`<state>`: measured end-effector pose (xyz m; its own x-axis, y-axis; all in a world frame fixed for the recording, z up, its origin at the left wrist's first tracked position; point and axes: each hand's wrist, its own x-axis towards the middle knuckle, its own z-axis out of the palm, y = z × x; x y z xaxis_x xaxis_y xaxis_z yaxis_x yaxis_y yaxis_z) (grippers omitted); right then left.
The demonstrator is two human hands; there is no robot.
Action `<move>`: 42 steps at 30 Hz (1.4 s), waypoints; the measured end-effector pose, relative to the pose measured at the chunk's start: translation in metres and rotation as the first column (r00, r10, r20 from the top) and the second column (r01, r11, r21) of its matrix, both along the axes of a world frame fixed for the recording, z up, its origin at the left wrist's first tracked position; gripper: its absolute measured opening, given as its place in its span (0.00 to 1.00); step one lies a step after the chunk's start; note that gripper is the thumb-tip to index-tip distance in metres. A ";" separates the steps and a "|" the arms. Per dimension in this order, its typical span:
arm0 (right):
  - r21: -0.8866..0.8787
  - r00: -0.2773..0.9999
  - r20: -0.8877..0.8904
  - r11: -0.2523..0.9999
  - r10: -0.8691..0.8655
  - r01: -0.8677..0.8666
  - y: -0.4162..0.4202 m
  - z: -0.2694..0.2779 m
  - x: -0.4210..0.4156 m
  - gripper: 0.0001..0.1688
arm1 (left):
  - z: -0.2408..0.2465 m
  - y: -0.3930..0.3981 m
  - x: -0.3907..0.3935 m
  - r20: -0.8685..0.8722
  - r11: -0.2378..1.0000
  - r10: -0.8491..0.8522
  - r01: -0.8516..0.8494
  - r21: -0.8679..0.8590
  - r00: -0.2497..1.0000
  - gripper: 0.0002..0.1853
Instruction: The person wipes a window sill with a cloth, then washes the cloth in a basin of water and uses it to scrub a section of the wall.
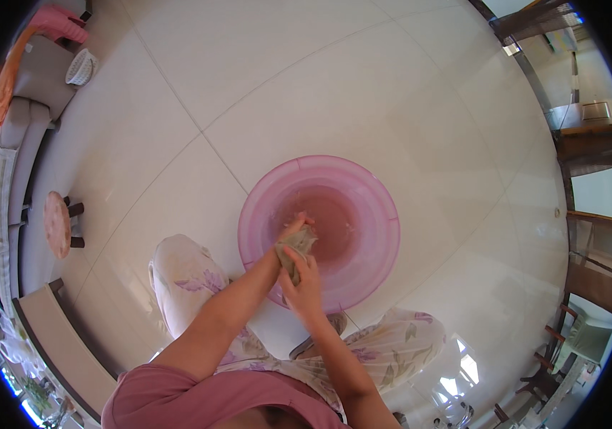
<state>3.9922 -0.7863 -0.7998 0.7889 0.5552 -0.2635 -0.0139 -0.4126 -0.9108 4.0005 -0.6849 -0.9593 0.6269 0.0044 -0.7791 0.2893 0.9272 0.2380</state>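
Note:
A wet olive-grey cloth is bunched between my two hands, above the near left part of a round pink plastic basin. My right hand grips its near end, thumb and fingers pressed on the fabric. Coming from the left, my left hand lies at the cloth's far side. Fabric covers much of that hand and its wrist, so its grip is hidden. Cloudy, pinkish-looking water fills the bottom of the basin, just beyond my fingers.
The basin stands on glossy pale floor tiles, between my knees in floral trousers. To the left are a low round stool, a grey sofa and a white plastic basket. Dark wooden furniture lines the right side.

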 end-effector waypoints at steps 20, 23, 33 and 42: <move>-0.272 0.929 0.252 0.902 -0.270 0.335 -0.032 -0.114 0.058 0.14 | 0.071 -0.011 0.016 -0.073 0.879 -0.255 0.263 0.398 0.964 0.13; -0.248 0.828 0.545 0.918 -0.133 0.310 -0.044 -0.109 0.059 0.24 | 0.079 0.006 0.019 0.029 0.726 -0.348 0.250 0.641 0.937 0.08; -0.165 0.991 -0.005 0.978 0.131 -0.130 -0.074 -0.026 0.091 0.22 | 0.145 0.042 0.016 -0.028 0.266 -0.676 0.280 0.922 0.736 0.22; 0.022 0.998 -0.043 0.999 0.041 -0.040 -0.076 0.037 0.092 0.10 | 0.149 0.060 0.005 -0.366 -0.381 -0.887 0.002 0.925 0.282 0.08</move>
<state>4.0843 -0.8623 -0.7623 0.7536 0.5923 -0.2852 -0.0372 -0.3947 -0.9181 4.0056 -0.6251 -0.8105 0.9244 -0.3535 -0.1432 -0.1445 -0.6721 0.7262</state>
